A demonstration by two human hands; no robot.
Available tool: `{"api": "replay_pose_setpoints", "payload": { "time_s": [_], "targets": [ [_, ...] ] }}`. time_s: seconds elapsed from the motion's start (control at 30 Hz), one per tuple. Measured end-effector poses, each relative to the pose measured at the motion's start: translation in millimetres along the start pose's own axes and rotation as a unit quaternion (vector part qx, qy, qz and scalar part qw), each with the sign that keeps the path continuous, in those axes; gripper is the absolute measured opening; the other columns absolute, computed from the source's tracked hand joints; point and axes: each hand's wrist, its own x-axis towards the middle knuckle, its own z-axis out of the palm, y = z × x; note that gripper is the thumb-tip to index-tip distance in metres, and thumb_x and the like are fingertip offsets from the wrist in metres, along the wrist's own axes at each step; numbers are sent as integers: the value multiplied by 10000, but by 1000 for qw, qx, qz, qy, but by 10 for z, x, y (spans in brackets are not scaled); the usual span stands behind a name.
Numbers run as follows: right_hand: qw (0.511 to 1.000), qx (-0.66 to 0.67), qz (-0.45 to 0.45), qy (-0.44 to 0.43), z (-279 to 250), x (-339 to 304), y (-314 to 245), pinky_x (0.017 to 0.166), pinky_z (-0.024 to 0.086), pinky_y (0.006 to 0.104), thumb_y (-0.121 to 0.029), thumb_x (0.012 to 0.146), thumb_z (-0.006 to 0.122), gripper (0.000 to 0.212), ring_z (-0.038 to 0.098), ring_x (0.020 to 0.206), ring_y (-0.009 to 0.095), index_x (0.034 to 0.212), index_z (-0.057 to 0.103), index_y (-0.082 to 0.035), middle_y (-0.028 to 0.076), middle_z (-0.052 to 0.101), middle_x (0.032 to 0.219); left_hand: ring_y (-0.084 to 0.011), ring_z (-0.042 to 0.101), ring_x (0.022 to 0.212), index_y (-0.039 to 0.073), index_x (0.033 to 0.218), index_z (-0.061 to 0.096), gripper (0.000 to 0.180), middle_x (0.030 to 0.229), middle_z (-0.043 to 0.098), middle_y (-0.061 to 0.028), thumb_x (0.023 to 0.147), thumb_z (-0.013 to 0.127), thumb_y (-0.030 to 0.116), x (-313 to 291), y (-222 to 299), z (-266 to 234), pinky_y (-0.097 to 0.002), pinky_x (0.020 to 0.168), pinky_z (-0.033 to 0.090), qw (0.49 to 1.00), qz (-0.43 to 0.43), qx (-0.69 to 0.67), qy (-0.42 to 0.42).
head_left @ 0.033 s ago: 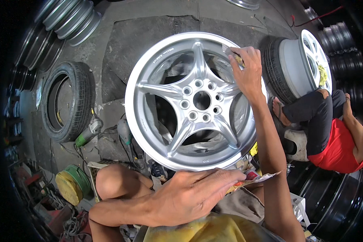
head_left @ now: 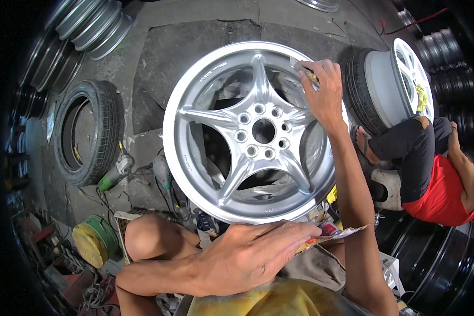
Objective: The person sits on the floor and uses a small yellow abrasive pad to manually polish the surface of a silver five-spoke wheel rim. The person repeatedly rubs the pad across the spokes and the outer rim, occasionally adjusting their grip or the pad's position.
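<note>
A silver five-spoke alloy wheel (head_left: 262,95) lies face up in front of me, its bolt holes round an open centre. At its upper right edge my right hand (head_left: 324,92) is closed on a small folded piece of sheet (head_left: 312,77), grey and yellowish, pressed against the rim; it looks like sandpaper. My left hand (head_left: 247,255) is at the near edge of the wheel, its fingers pressed together. A crumpled piece of paper (head_left: 345,231), pale with red and yellow, sticks out past its fingertips. The palm side is hidden.
On the left are a loose tyre (head_left: 102,131), an angle grinder (head_left: 116,171) and a yellow-green round container (head_left: 92,245). Stacked rims (head_left: 92,29) stand at far left. A white wheel (head_left: 384,87) beside a tyre and a seated person in red (head_left: 442,192) are at right.
</note>
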Motion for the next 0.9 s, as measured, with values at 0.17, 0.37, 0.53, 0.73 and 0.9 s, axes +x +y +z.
{"api": "replay_pose_setpoints", "payload": {
  "time_s": [0.17,0.37,0.53,0.73,0.9],
  "targets": [
    [1000,-3,-13,-7,27,40,64,820,459,403,-50,789,708,232,542,927,310,1020,699,-40,114,606,939,-184,683,647,5,1087,699,252,849,725,-98,839,671,-31,47,-12,1,-286,584,541,1000,9,-14,10],
    [1000,-4,-16,-14,36,58,57,828,463,408,-59,797,706,235,546,930,305,1030,700,-36,112,608,947,-188,688,672,-1,1114,686,282,883,723,-107,834,667,-35,26,-22,-30,-286,598,545,1000,18,-9,1],
    [1000,-6,-15,-25,27,60,50,824,465,406,-62,807,699,234,548,930,297,1039,702,-32,113,607,951,-191,686,676,-2,1128,678,295,876,717,-109,836,658,-42,27,-47,-24,-286,600,546,1000,26,-11,0],
    [999,-13,-18,-28,31,59,65,817,470,401,-56,803,704,250,551,929,283,1052,701,-31,111,607,956,-188,681,670,-3,1145,668,310,859,711,-104,838,654,-45,38,-35,-32,-288,596,546,1000,19,-19,-9],
    [999,-19,-20,-29,45,48,72,812,473,396,-52,798,709,255,554,931,275,1053,702,-32,107,605,956,-188,683,669,-4,1141,669,307,853,710,-101,837,653,-46,26,-49,-9,-289,600,549,1000,16,-27,-2]
  ]
}}
